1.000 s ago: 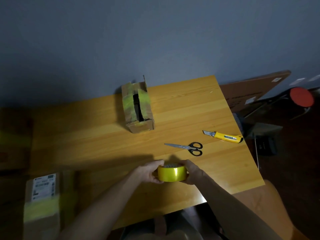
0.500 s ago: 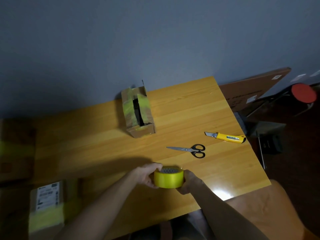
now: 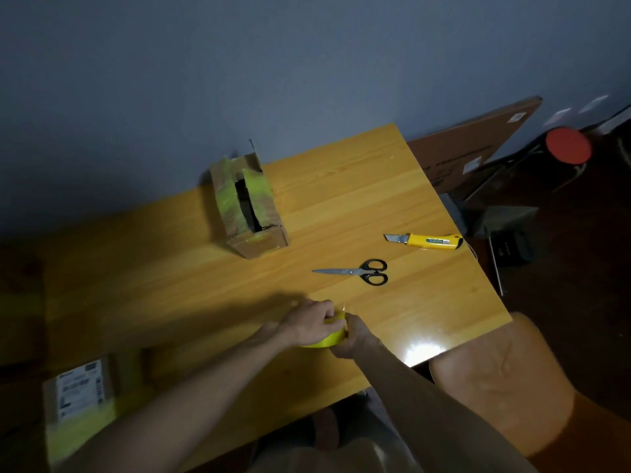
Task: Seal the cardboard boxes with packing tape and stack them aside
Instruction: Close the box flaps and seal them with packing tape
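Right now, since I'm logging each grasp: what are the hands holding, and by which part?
Both hold the yellow tape roll: the left hand curls over its top, the right hand grips its right side.

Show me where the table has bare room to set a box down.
Widest bare stretch of the table: left of the open box and the left hand. A smaller patch lies right of the box, beyond the utility knife. Crowded: near right, with scissors, right hand and tape roll.
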